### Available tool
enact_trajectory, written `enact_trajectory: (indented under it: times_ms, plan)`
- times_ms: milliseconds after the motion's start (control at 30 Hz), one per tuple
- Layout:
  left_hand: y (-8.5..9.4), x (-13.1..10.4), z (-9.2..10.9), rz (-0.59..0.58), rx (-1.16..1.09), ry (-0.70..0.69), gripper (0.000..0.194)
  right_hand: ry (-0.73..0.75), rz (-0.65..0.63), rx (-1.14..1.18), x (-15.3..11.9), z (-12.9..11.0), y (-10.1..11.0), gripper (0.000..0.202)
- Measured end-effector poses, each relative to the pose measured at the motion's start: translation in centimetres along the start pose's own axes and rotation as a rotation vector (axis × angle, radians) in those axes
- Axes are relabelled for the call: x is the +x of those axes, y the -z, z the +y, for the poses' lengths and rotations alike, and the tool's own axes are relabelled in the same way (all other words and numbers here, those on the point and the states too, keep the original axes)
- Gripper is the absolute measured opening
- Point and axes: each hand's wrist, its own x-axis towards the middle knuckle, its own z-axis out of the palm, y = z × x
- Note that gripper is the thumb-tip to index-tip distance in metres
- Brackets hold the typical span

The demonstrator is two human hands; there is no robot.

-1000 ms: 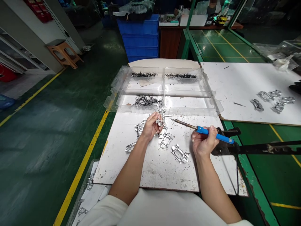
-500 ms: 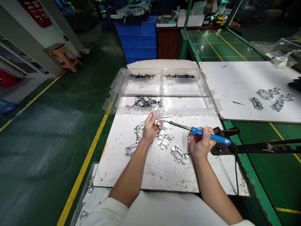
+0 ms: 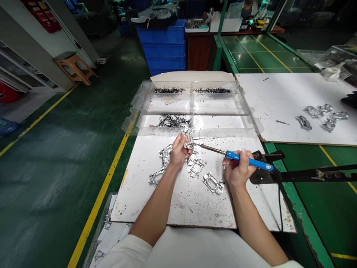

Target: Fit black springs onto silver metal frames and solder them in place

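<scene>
My left hand (image 3: 180,152) is closed on a small silvery openwork frame (image 3: 188,138), held up over the white board (image 3: 178,206). My right hand (image 3: 240,167) grips the blue handle of a soldering iron (image 3: 248,160). Its thin tip points left and meets the lower right of the held frame; whether it touches cannot be made out exactly. Around my left hand lie more silvery frames, one partly behind my forearm (image 3: 156,177) and others just right of my wrist (image 3: 196,167). A single frame (image 3: 212,183) rests between my two forearms.
Beyond my hands stands a clear divided tray (image 3: 223,132) with black wiry parts (image 3: 174,121) in some compartments. On the right are a dark metal arm (image 3: 315,174) and another white board (image 3: 281,100) bearing several silvery parts (image 3: 325,111). Stacked blue crates (image 3: 164,48) stand behind.
Almost nothing differs. The soldering iron and my right hand have shifted very slightly left, and the frame in my left hand is tilted a touch.
</scene>
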Motion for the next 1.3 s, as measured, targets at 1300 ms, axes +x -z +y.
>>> enact_trajectory:
  times_ms: [1300]
  plan:
    - [0.29,0.23,-0.45,-0.041,-0.001,-0.035,0.037,0.048,-0.036,0.034,0.21,0.52,0.26,0.030]
